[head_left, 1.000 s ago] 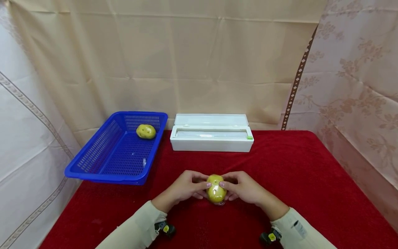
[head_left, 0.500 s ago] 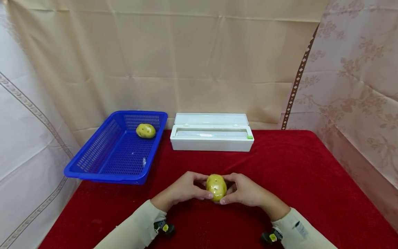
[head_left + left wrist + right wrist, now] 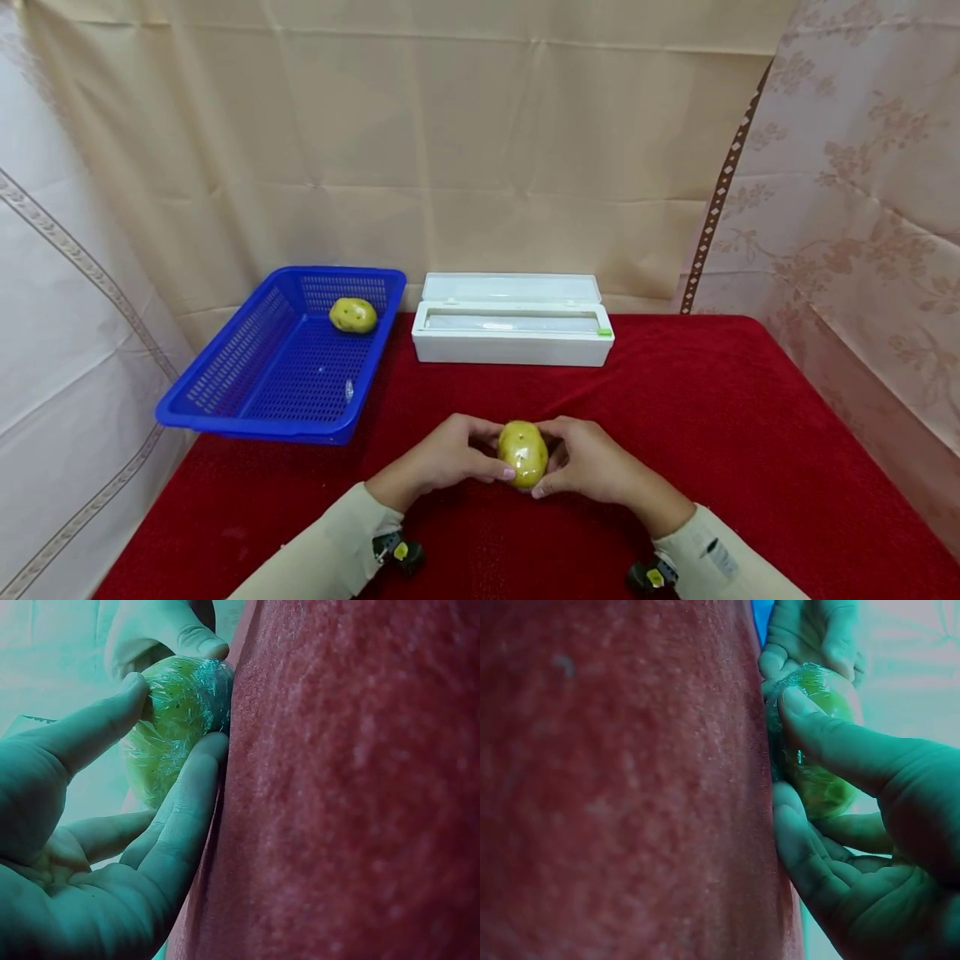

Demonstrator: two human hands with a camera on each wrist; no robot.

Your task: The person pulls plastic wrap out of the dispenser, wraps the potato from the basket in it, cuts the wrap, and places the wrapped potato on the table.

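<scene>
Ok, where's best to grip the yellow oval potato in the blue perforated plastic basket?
Probably from above with the left hand, the nearer one, pinching the potato mid-length across its narrower width: it lies lengthwise roughly left to right, and the basket's walls rise close by.

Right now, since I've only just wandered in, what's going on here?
Someone's left hand and right hand hold a yellow potato between their fingers, and it's wrapped in clear film. Another potato lies in the blue basket to the person's left. Farther back on the red cloth, a white box stands with its lid open.
</scene>
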